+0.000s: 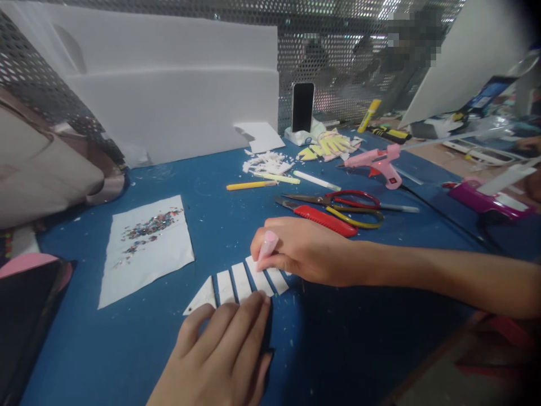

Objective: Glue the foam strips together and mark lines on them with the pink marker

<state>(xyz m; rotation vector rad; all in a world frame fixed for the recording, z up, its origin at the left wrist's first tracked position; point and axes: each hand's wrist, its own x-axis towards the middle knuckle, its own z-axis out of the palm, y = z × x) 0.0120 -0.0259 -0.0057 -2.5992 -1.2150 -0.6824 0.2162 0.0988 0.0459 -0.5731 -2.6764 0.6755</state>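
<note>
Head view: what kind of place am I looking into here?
Likely a craft workbench, perhaps in a shared workshop: a blue tabletop carries a pink glue gun, red-and-yellow-handled scissors and a sheet of small multicoloured bits.

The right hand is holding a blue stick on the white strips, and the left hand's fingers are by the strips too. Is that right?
Not quite: the head view shows that the stick is pink, not blue. The right hand does hold it on the white strips, and the left hand's fingers are by them too.
</note>
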